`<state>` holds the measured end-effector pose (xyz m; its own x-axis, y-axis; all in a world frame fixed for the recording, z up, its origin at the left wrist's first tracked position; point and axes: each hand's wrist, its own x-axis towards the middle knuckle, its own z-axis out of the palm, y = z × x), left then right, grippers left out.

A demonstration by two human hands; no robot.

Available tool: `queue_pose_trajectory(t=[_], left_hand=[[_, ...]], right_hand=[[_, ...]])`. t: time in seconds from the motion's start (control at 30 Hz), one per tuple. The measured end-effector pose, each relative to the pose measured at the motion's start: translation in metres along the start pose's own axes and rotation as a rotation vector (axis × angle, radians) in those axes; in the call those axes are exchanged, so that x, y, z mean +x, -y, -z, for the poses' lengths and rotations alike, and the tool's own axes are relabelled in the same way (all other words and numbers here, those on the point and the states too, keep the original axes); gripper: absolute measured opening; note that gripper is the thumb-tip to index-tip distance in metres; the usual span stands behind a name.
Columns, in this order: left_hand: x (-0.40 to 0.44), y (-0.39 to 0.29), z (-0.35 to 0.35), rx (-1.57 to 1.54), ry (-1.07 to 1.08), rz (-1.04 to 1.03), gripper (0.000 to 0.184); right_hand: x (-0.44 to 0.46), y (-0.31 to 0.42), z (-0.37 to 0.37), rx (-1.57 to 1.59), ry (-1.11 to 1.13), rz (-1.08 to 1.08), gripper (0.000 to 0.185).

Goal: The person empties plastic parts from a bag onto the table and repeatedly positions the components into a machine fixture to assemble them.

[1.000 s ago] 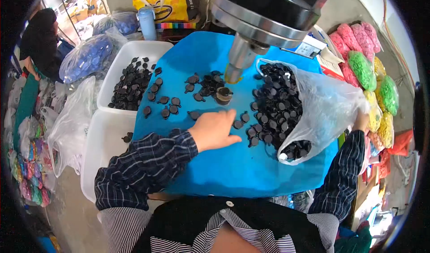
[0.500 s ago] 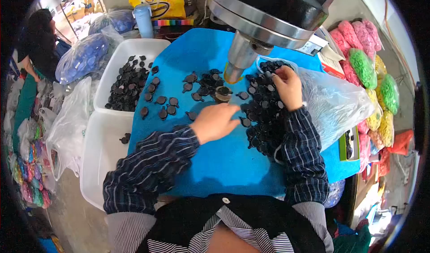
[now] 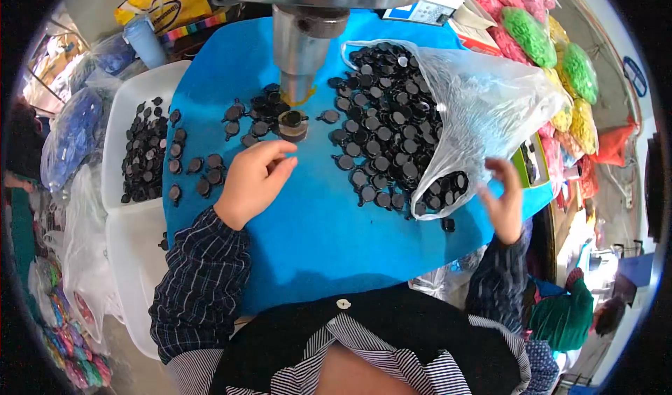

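My left hand (image 3: 256, 182) is half curled just below the round die (image 3: 292, 130), fingertips a little apart, with nothing visible in it. One small black round part (image 3: 295, 118) sits on the die, under the metal press head (image 3: 297, 52). At the right, my right hand (image 3: 504, 200) is blurred, thumb and fingers apart, beside a clear plastic bag (image 3: 483, 94). From the bag's mouth a large heap of black disc-shaped parts with small tabs (image 3: 385, 132) spreads over the blue cloth (image 3: 315, 234).
Left of the die lie more loose black parts (image 3: 210, 174). A white bin (image 3: 112, 150) at the left holds many more; a second white bin (image 3: 133, 255) adjoins it. Behind stand a blue bottle (image 3: 143, 41) and a yellow bag (image 3: 168, 3). Colourful bundles (image 3: 528, 34) line the right.
My right hand has left the heap and moved down and right past the bag. My left hand's extended fingers have curled in. The bag's lower edge now folds over part of the heap. The view has shifted.
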<state>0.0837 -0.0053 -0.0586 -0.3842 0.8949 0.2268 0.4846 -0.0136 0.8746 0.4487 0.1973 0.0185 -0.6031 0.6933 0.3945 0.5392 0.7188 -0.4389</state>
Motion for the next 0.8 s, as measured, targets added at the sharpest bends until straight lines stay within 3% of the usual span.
queue_pose_trajectory(t=[0.03,0.1,0.27,0.4,0.53,0.6,0.73,0.8], left_hand=[[0.000,0.000,-0.001,-0.006,-0.028,-0.026,0.022],[0.003,-0.001,-0.004,-0.009,-0.049,-0.027,0.021],[0.009,0.008,-0.011,0.009,-0.061,-0.032,0.020],[0.018,0.017,-0.015,0.075,-0.112,-0.040,0.019],[0.023,0.017,-0.011,0.120,-0.182,-0.037,0.021],[0.025,0.018,-0.004,0.135,-0.224,-0.020,0.021],[0.042,0.014,0.011,0.510,-0.267,-0.160,0.030],[0.062,0.016,0.014,0.668,-0.179,-0.346,0.035]], right_hand=[[-0.020,-0.003,-0.013,-0.007,0.006,0.006,0.068],[-0.041,-0.004,-0.043,-0.342,0.128,0.168,0.090],[0.002,0.004,-0.096,-0.469,0.146,0.200,0.092],[0.049,-0.005,-0.127,-0.451,0.057,0.288,0.089],[0.075,-0.007,-0.119,-0.410,0.149,0.385,0.086],[0.081,-0.003,-0.082,-0.213,0.422,0.373,0.074],[0.100,0.005,-0.058,-0.068,0.288,0.314,0.054],[0.123,0.037,-0.080,0.099,0.244,0.241,0.041]])
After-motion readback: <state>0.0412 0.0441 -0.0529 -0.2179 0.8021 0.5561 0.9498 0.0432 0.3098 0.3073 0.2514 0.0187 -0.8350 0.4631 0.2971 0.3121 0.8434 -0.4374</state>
